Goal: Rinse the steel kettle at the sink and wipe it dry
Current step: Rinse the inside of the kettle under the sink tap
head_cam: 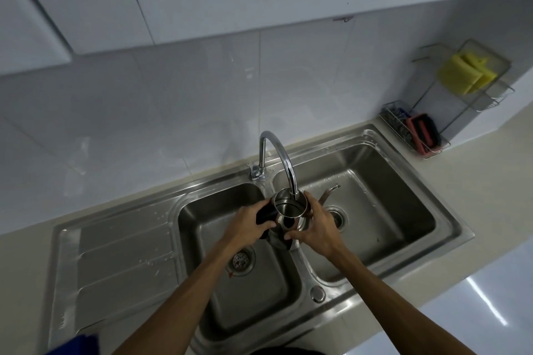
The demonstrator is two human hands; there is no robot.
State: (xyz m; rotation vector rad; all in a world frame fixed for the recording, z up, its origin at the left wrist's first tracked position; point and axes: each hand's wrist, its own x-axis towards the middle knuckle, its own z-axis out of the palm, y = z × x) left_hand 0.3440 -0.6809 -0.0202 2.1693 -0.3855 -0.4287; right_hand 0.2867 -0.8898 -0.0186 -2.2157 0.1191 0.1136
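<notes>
The steel kettle [288, 209] is held upright over the divider of the double sink [403, 277], its open mouth right under the spout of the curved tap [281, 157]. Its thin spout [328, 193] points right, over the right basin. My left hand [248, 226] grips the kettle's dark handle side on the left. My right hand [314, 228] wraps the kettle's body on the right. A dark cloth [278, 242] hangs below the kettle between both hands. I cannot tell whether water is running.
A wire rack [450, 112] stands at the back right with yellow sponges [464, 73] above and a red-and-black scrubber [422, 134] below. The drainboard [115, 256] lies left of the basins. Something blue [75, 344] shows at the bottom left. Wall cabinets hang overhead.
</notes>
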